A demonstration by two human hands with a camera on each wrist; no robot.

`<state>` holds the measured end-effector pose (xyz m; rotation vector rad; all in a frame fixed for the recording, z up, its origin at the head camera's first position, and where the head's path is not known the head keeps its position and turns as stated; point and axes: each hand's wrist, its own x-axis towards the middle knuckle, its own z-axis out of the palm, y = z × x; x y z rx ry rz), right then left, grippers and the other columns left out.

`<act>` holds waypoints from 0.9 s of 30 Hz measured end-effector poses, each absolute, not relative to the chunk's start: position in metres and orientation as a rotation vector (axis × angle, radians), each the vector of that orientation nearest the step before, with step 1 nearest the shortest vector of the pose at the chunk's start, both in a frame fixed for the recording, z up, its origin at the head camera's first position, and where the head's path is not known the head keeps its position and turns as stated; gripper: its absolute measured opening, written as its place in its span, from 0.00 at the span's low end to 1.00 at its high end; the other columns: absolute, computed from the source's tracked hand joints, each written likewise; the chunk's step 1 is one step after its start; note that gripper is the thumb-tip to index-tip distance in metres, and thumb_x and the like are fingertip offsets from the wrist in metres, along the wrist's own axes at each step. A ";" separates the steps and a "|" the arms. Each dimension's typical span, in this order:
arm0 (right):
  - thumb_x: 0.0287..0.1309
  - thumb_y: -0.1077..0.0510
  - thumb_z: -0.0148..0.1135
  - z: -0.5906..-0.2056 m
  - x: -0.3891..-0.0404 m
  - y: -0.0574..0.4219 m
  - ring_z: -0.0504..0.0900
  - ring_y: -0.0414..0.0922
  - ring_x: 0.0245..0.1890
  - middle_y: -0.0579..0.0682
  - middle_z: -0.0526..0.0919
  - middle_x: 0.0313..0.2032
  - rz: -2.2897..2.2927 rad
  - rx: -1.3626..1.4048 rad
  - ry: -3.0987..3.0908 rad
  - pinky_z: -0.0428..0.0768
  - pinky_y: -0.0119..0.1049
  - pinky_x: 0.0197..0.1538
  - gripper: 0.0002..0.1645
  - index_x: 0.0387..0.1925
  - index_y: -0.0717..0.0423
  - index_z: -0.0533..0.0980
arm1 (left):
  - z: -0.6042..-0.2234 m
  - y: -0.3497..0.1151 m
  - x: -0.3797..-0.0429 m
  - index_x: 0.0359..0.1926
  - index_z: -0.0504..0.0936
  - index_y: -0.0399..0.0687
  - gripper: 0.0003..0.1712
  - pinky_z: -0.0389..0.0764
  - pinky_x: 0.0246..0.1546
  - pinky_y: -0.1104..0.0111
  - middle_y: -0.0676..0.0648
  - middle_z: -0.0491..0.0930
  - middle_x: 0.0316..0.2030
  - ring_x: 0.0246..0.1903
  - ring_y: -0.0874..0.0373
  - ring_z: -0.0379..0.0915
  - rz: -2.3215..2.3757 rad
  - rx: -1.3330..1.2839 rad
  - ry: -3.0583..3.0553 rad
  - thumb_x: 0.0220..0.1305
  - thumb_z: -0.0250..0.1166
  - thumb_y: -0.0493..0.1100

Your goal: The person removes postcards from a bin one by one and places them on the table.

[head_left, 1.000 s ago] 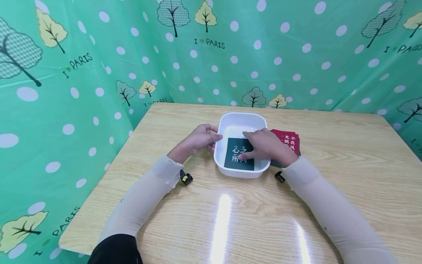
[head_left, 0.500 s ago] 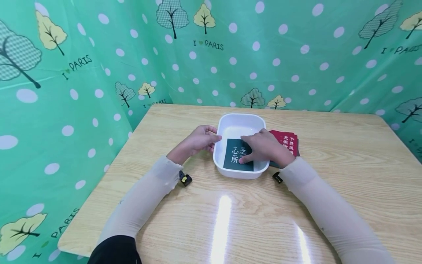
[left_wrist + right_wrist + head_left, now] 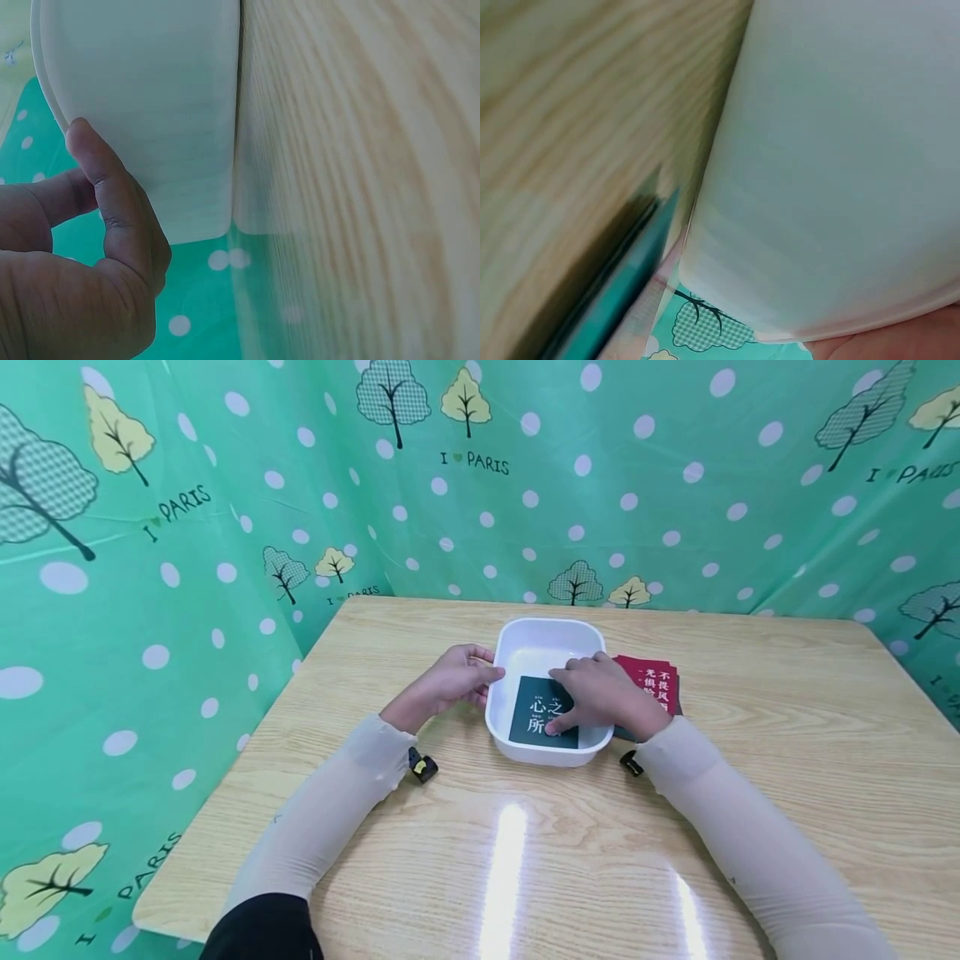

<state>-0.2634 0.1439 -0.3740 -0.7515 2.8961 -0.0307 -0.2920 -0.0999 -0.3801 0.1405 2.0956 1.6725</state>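
A white basin (image 3: pixel 551 656) stands on the wooden table in the head view. My left hand (image 3: pixel 457 679) grips its left rim, thumb on the edge and fingers against the outer wall, as the left wrist view shows. Inside lies a dark green card (image 3: pixel 525 731) with white characters. My right hand (image 3: pixel 600 693) reaches over the right rim. Its thumb rests on this card and the index finger is spread towards the card's upper edge; the other fingertips are hidden. In the right wrist view only a bit of the right hand (image 3: pixel 900 337) shows under the rim.
Red cards (image 3: pixel 660 677) with white characters lie just right of the basin, partly behind the right forearm, with dark green ones under them. Black wrist straps (image 3: pixel 422 766) show beside both sleeves. A green patterned curtain (image 3: pixel 480 502) borders the table (image 3: pixel 787 693).
My right thumb has shifted slightly over the dark green card. The card has slid a little to the right within the basin since half a second ago. The left hand stays on the rim.
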 end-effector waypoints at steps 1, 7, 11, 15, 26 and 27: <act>0.38 0.24 0.70 -0.374 -0.264 0.144 0.71 0.53 0.53 0.56 0.77 0.55 -0.029 -0.755 2.896 0.64 0.52 0.61 0.58 0.67 0.52 0.69 | -0.380 -0.100 -0.292 0.55 0.67 0.40 0.20 0.81 0.25 0.66 0.40 0.77 0.36 0.22 0.57 0.73 1.672 0.140 2.097 0.68 0.63 0.39; 0.40 0.25 0.69 -0.373 -0.263 0.143 0.69 0.55 0.57 0.56 0.75 0.59 -0.036 -0.737 2.874 0.62 0.54 0.63 0.61 0.70 0.53 0.64 | -0.380 -0.101 -0.292 0.55 0.67 0.39 0.20 0.81 0.25 0.66 0.40 0.77 0.36 0.23 0.57 0.73 1.677 0.137 2.097 0.67 0.63 0.39; 0.42 0.25 0.68 -0.372 -0.263 0.143 0.72 0.52 0.54 0.55 0.78 0.57 -0.049 -0.718 2.860 0.61 0.52 0.62 0.61 0.71 0.54 0.62 | -0.380 -0.101 -0.293 0.55 0.67 0.39 0.20 0.81 0.25 0.67 0.41 0.77 0.35 0.23 0.57 0.73 1.680 0.139 2.090 0.67 0.63 0.38; 0.44 0.27 0.68 -0.373 -0.263 0.143 0.75 0.50 0.53 0.56 0.79 0.56 -0.043 -0.742 2.870 0.61 0.51 0.63 0.60 0.71 0.56 0.62 | -0.381 -0.101 -0.293 0.55 0.67 0.39 0.19 0.81 0.25 0.67 0.41 0.78 0.34 0.22 0.57 0.73 1.678 0.150 2.087 0.68 0.63 0.39; 0.39 0.23 0.68 -0.374 -0.266 0.142 0.71 0.53 0.54 0.56 0.77 0.55 0.024 -0.740 2.868 0.62 0.53 0.62 0.62 0.70 0.53 0.64 | -0.380 -0.101 -0.293 0.56 0.66 0.40 0.21 0.80 0.26 0.66 0.39 0.77 0.38 0.23 0.57 0.73 1.674 0.140 2.076 0.67 0.63 0.39; 0.39 0.23 0.68 -0.374 -0.266 0.141 0.71 0.53 0.54 0.56 0.77 0.55 0.032 -0.738 2.868 0.62 0.53 0.62 0.62 0.70 0.53 0.64 | -0.380 -0.101 -0.293 0.56 0.66 0.40 0.21 0.80 0.26 0.66 0.39 0.77 0.37 0.23 0.57 0.73 1.673 0.142 2.075 0.67 0.63 0.39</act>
